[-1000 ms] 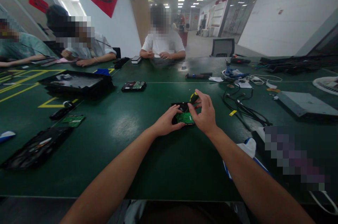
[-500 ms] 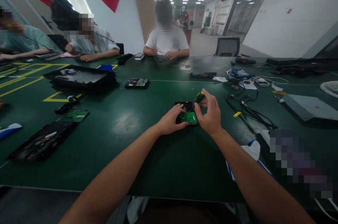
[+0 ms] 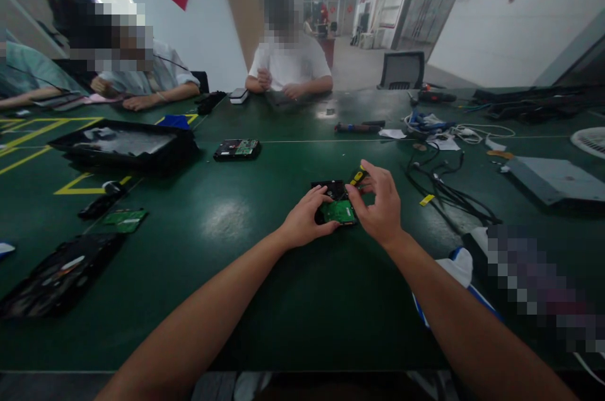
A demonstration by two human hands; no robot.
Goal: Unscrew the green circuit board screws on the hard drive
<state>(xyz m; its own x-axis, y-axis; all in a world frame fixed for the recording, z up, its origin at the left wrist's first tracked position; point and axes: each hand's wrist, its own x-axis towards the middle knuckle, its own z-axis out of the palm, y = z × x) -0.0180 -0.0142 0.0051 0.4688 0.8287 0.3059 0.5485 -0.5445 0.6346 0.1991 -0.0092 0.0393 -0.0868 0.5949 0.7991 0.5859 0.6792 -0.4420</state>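
Observation:
A hard drive (image 3: 340, 212) lies on the green table in front of me, its green circuit board facing up and a black part at its far end. My left hand (image 3: 304, 217) grips it from the left, thumb along the near edge and fingers over the far part. Between the thumb and fingers of my right hand (image 3: 380, 207) is a screwdriver with a yellow and dark handle (image 3: 358, 176), held tilted above the drive's right side. Its tip is too small to make out.
Another hard drive (image 3: 237, 149) lies farther left, beyond it a black tray (image 3: 125, 144). At left are a loose green circuit board (image 3: 125, 219) and a black casing (image 3: 61, 272). Black cables (image 3: 447, 193) and a grey metal box (image 3: 555, 180) occupy the right. Co-workers sit opposite.
The view has shifted slightly, so the left-hand items sit farther left. The screwdriver handle has turned, showing more yellow. Both hands keep their holds near the drive.

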